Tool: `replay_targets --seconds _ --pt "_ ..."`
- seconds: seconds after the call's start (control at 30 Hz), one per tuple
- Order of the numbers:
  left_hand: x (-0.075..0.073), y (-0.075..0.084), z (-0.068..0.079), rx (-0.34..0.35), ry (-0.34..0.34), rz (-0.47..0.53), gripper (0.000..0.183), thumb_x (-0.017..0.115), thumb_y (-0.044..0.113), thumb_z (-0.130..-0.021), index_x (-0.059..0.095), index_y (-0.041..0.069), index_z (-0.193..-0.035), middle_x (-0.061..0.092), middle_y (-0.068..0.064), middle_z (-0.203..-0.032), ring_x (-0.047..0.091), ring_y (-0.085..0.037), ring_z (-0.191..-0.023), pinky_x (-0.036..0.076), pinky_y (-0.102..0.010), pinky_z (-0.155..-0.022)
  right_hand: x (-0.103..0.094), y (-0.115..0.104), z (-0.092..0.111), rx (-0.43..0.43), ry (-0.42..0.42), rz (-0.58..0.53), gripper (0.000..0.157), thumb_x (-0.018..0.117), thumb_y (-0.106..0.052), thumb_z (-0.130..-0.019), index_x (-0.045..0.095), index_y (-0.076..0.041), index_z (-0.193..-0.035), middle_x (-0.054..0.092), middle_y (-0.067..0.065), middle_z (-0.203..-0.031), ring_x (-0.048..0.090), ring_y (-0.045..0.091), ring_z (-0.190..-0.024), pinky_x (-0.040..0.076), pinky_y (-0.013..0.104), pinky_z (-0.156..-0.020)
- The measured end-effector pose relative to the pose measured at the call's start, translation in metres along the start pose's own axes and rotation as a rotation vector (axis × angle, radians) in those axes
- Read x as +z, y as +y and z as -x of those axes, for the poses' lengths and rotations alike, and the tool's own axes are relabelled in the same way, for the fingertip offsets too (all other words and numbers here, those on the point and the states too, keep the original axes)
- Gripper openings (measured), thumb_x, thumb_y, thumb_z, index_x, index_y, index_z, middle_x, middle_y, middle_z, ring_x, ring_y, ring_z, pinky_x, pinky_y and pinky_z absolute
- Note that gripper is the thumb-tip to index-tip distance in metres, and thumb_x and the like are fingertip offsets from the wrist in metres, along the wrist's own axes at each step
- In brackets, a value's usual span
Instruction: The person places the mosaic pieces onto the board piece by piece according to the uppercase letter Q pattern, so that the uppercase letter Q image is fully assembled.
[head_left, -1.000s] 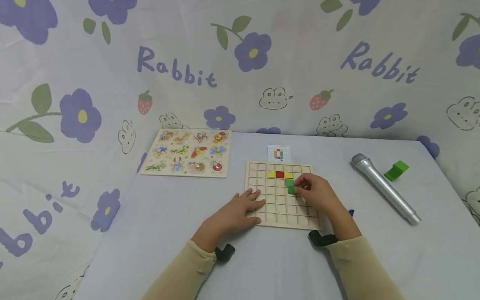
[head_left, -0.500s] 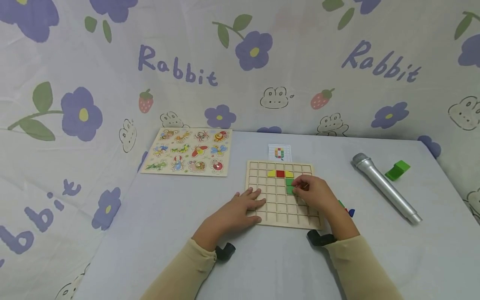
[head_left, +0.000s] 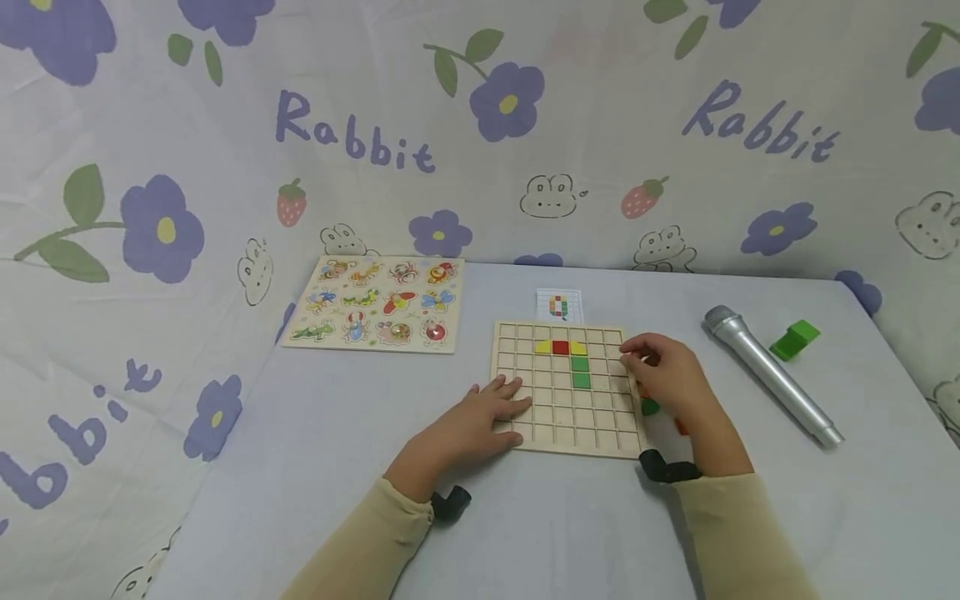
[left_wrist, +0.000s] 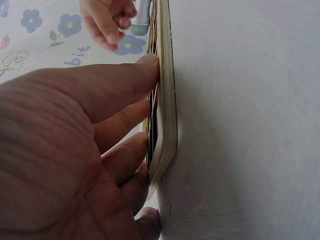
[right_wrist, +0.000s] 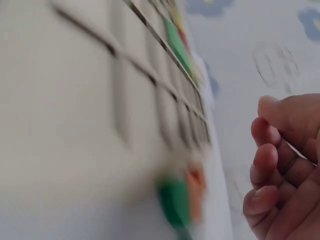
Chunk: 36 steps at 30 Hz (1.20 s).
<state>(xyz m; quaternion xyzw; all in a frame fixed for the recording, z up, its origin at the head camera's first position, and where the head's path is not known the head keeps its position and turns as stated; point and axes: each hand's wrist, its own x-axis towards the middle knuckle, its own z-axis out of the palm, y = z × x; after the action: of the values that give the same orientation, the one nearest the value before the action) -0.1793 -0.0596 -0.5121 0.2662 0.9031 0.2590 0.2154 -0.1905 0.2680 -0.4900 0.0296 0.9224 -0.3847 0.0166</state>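
In the head view my left hand (head_left: 480, 417) lies with spread fingers on the left edge of a wooden grid board (head_left: 551, 418). Its thumb and fingers meet the board's edge in the left wrist view. Set in the grid are a red tile (head_left: 560, 347) between two yellow pieces and, below the right one, two green tiles (head_left: 581, 372). Over the board's right edge hovers my right hand (head_left: 667, 373), fingers loosely bent and nothing seen between them. Below it lie a green piece (head_left: 649, 407) and an orange-red piece (right_wrist: 196, 187), blurred in the right wrist view.
A small pattern card (head_left: 558, 305) lies behind the grid board. At the back left is an insect puzzle board (head_left: 378, 312). To the right are a silver toy microphone (head_left: 776, 379) and a green block (head_left: 795, 340). A patterned cloth hangs behind.
The second green tile, earlier pinched by my right hand, now sits in the grid, released. My right hand has moved right, off the tiles to the board's edge. My left hand stays put.
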Motion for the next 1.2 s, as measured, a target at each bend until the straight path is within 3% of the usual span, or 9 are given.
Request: replay_targets --seconds 0.07,0.2,0.4,0.77,1.03,1.2 --pt "0.000 0.000 0.000 0.004 0.000 0.000 0.062 0.073 0.029 -0.105 0.052 0.025 -0.164 0.028 0.005 -0.181 0.012 -0.019 -0.172 0.009 -0.048 -0.141 -0.014 0.011 -0.001 0.019 0.012 0.032 0.030 0.065 -0.022 -0.109 0.072 -0.005 -0.133 0.069 0.017 -0.118 0.062 0.031 -0.103 0.054 0.034 -0.078" --pt "-0.003 0.000 0.002 0.007 -0.007 0.006 0.061 0.072 0.028 -0.105 0.053 0.023 -0.164 0.029 0.002 -0.181 0.013 -0.021 -0.172 0.009 -0.049 -0.141 -0.032 0.033 -0.003 0.076 -0.071 0.109 0.038 0.067 -0.024 -0.108 0.067 -0.004 -0.141 0.066 0.022 -0.126 0.062 0.037 -0.110 0.054 0.033 -0.076" --pt "-0.004 0.001 0.005 -0.002 -0.010 0.009 0.061 0.072 0.028 -0.105 0.053 0.023 -0.163 0.030 0.002 -0.181 0.013 -0.022 -0.172 0.009 -0.049 -0.141 -0.024 0.043 -0.010 0.093 -0.181 0.119 0.044 0.070 -0.026 -0.106 0.067 -0.005 -0.144 0.065 0.020 -0.126 0.062 0.032 -0.105 0.054 0.031 -0.075" --pt "-0.002 0.000 0.001 0.007 -0.010 0.016 0.062 0.072 0.029 -0.105 0.052 0.024 -0.164 0.029 0.003 -0.181 0.011 -0.021 -0.172 0.008 -0.048 -0.141 -0.015 0.038 -0.009 0.120 -0.146 0.109 0.032 0.069 -0.025 -0.108 0.069 0.000 -0.129 0.070 0.021 -0.123 0.064 0.035 -0.108 0.057 0.046 -0.089" --pt "-0.002 0.001 0.000 0.017 -0.016 0.011 0.062 0.072 0.030 -0.106 0.052 0.024 -0.164 0.028 0.003 -0.181 0.011 -0.021 -0.172 0.008 -0.049 -0.141 -0.016 0.040 -0.006 0.124 -0.162 0.131 0.044 0.073 -0.029 -0.104 0.066 -0.001 -0.138 0.063 0.023 -0.132 0.060 0.037 -0.112 0.055 0.052 -0.095" --pt "-0.001 0.001 0.000 0.010 -0.012 0.010 0.062 0.072 0.030 -0.106 0.051 0.025 -0.164 0.027 0.005 -0.181 0.011 -0.019 -0.172 0.008 -0.048 -0.141 -0.017 0.037 -0.006 0.119 -0.152 0.134 0.042 0.072 -0.028 -0.105 0.065 0.000 -0.135 0.062 0.026 -0.134 0.059 0.040 -0.116 0.054 0.057 -0.099"
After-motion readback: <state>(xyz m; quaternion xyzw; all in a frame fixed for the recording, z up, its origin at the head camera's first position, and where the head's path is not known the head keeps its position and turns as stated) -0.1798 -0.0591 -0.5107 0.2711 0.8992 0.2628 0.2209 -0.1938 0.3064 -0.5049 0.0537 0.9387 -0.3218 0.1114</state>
